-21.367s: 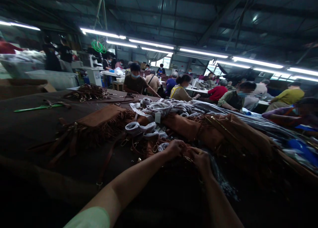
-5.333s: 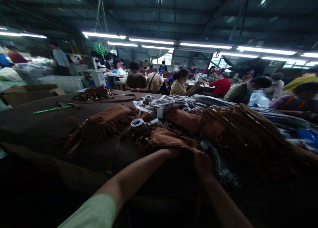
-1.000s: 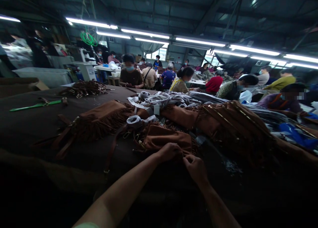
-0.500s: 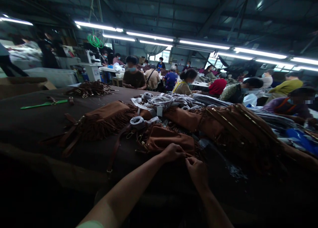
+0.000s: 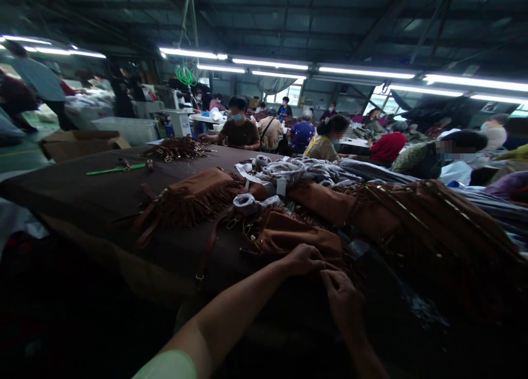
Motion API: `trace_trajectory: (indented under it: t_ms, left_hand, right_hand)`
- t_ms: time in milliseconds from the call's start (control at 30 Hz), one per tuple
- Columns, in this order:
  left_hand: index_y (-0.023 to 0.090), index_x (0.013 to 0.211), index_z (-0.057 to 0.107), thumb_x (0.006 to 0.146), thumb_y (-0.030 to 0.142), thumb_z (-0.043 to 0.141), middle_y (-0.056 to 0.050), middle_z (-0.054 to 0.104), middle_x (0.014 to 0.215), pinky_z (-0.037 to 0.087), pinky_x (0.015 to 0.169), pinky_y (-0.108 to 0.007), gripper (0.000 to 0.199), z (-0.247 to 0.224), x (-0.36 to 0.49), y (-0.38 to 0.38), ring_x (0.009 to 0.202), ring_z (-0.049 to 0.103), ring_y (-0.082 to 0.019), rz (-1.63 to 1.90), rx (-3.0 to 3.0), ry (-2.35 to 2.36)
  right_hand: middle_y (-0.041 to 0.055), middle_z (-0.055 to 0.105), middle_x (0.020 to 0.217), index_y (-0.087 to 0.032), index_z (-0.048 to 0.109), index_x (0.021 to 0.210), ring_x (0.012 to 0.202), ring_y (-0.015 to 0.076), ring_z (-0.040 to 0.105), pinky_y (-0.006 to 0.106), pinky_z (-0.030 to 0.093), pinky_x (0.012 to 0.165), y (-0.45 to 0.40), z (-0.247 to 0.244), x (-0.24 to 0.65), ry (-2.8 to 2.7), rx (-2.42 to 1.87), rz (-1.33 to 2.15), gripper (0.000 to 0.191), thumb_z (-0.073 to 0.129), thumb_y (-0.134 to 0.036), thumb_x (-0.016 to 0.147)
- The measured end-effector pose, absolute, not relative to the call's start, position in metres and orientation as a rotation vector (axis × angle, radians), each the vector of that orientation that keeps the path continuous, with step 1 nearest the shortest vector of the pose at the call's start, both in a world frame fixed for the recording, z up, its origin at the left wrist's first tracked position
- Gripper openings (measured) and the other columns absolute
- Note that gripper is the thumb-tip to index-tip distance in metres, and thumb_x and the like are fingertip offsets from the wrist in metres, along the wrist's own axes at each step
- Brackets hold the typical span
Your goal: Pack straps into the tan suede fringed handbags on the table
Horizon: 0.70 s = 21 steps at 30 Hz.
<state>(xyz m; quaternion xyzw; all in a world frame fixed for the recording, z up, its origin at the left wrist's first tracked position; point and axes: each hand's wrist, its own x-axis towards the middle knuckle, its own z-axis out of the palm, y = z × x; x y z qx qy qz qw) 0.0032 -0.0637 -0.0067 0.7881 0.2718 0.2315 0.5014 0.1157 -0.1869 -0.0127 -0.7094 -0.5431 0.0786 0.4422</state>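
the person's left hand (image 5: 303, 259) and right hand (image 5: 340, 297) meet at the near edge of a tan suede fringed bag (image 5: 299, 239), which lies on a dark brown-covered bench (image 5: 74, 187). the left fingers (image 5: 315, 264) curl over that edge, and the right fingers (image 5: 330, 283) bend toward them just below. both sets look closed, but the light is too dim to tell whether they grip the suede, a fringe strand or nothing. a white strap roll (image 5: 244, 201) sits just beyond the bag, beside a long brown strap (image 5: 212, 247) with a metal clip. another fringed bag (image 5: 198, 189) lies to the left, and bundled pale straps (image 5: 289, 170) lie further along the bench. a co-worker (image 5: 239, 131) sits across the bench, near a heap of small brown straps (image 5: 177, 148).
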Motion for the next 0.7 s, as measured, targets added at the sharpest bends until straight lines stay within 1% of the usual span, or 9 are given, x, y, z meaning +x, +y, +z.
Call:
trace_trajectory:
  t_ms: [67,100,200,300,367,433,533,633,700]
  left_hand:
    - [0.01,0.087,0.07,0.07,0.037,0.066,-0.004,0.065,0.073,0.041,0.059,-0.023,0.033,-0.007,0.004,-0.062,0.065,0.055,-0.014,0.596,1.797,0.65]
    - [0.009,0.087,0.07,0.069,0.037,0.066,-0.004,0.065,0.073,0.041,0.059,-0.023,0.033,-0.007,0.005,-0.061,0.065,0.055,-0.013,0.626,1.705,0.65]
    - [0.008,0.084,0.069,0.067,0.038,0.068,-0.004,0.064,0.073,0.043,0.062,-0.024,0.034,-0.008,0.005,-0.057,0.064,0.055,-0.013,0.728,1.437,0.623]
    - [0.008,0.082,0.068,0.065,0.038,0.07,-0.004,0.064,0.074,0.043,0.066,-0.025,0.034,-0.01,0.003,-0.056,0.066,0.055,-0.013,0.801,1.336,0.583]
    - [0.008,0.083,0.068,0.067,0.038,0.07,-0.005,0.064,0.075,0.043,0.067,-0.025,0.034,-0.012,0.003,-0.058,0.067,0.056,-0.013,0.832,1.323,0.576]
    - [0.008,0.085,0.068,0.069,0.037,0.068,-0.005,0.065,0.078,0.044,0.068,-0.025,0.033,-0.012,0.004,-0.06,0.069,0.056,-0.013,0.84,1.341,0.57]
    - [0.008,0.088,0.067,0.075,0.038,0.062,-0.006,0.066,0.08,0.045,0.069,-0.026,0.032,-0.001,-0.003,-0.057,0.071,0.058,-0.014,0.83,1.493,0.57]
    - [0.013,0.093,0.067,0.084,0.038,0.052,-0.007,0.067,0.089,0.045,0.075,-0.026,0.03,0.027,-0.035,-0.033,0.081,0.059,-0.016,0.974,1.859,0.797]
    - [0.015,0.1,0.065,0.088,0.034,0.046,-0.009,0.066,0.1,0.043,0.082,-0.028,0.029,0.044,-0.072,-0.005,0.091,0.058,-0.018,1.15,2.038,1.236]
  right_hand:
    - [0.011,0.067,0.094,-0.017,0.068,0.084,0.086,0.0226,0.062,0.034,0.046,0.081,-0.181,-0.008,0.116,-1.313,-1.774,0.161,0.042,0.043,-0.051,0.084]
    - [0.011,0.068,0.094,-0.017,0.068,0.086,0.086,0.0226,0.062,0.033,0.046,0.079,-0.177,-0.005,0.117,-1.301,-1.792,0.166,0.044,0.041,-0.052,0.085]
    - [0.0089,0.07,0.092,-0.02,0.067,0.099,0.082,0.0229,0.064,0.031,0.045,0.071,-0.167,0.003,0.119,-1.309,-1.911,0.201,0.043,0.042,-0.052,0.085]
    - [0.0077,0.071,0.088,-0.023,0.068,0.099,0.078,0.0238,0.065,0.03,0.043,0.064,-0.159,0.011,0.116,-1.375,-2.032,0.14,0.039,0.045,-0.051,0.084]
    - [0.0082,0.071,0.091,-0.024,0.07,0.095,0.078,0.0241,0.065,0.03,0.041,0.063,-0.156,0.013,0.112,-1.417,-2.056,0.065,0.039,0.043,-0.05,0.086]
    - [0.0085,0.071,0.094,-0.025,0.071,0.095,0.078,0.0243,0.066,0.031,0.041,0.063,-0.154,0.013,0.11,-1.426,-2.063,0.024,0.04,0.041,-0.05,0.086]
    - [0.0077,0.072,0.094,-0.025,0.07,0.098,0.077,0.0235,0.066,0.03,0.042,0.063,-0.152,0.011,0.11,-1.391,-2.038,0.091,0.041,0.043,-0.052,0.085]
    - [0.0068,0.072,0.092,-0.024,0.071,0.096,0.076,0.0227,0.066,0.029,0.043,0.064,-0.15,0.007,0.113,-1.344,-2.002,0.166,0.042,0.044,-0.054,0.083]
    - [0.0064,0.072,0.091,-0.024,0.071,0.093,0.078,0.023,0.065,0.029,0.043,0.066,-0.149,0.005,0.116,-1.338,-1.995,0.161,0.04,0.046,-0.054,0.082]
